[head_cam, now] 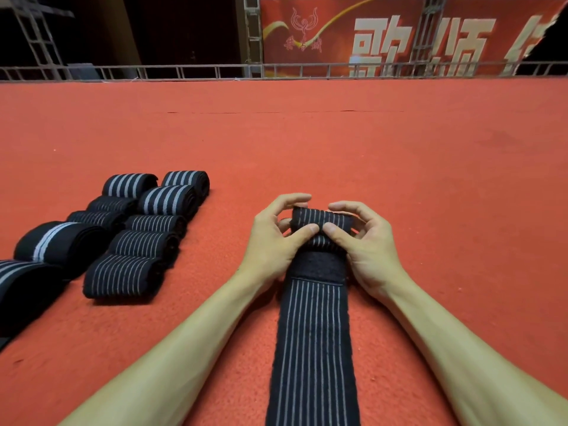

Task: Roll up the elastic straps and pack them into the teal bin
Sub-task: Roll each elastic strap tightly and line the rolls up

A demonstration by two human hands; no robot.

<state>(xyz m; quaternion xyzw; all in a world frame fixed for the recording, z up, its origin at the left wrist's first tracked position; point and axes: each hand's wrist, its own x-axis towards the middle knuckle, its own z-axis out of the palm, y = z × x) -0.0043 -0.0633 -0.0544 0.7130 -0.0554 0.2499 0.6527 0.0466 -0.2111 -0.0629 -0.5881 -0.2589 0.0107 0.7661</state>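
- Red carpet covers the whole working surface and runs back to a low metal truss rail along its far edge.
- Behind the rail hangs a red banner with large pale characters; the rest of the background is dark.
- One black elastic strap with thin pale lengthwise stripes lies flat on the carpet, centred between the forearms, running from the near edge of view away from the person.
- The strap's far end is wound into a small rolled end, lying crosswise just beyond a plain black fastener patch (the patch has no stripes).
- The left hand grips the left side of the rolled end: thumb pressed on the near face, fingers curled over the top and far side.
- The right hand grips the right side in the same way, thumb beside the left thumb, fingers curled over the far side.
- Both palms rest against the strap edges at the fastener patch.
- A group of finished rolls lies on the carpet to the left, well apart from the hands, set close together in two rough rows.
- Three far rolls in the group carry broad pale stripes; the nearer ones carry thin stripes.
- A larger roll with a central pale band lies further left, and another is cut off by the left edge of view.
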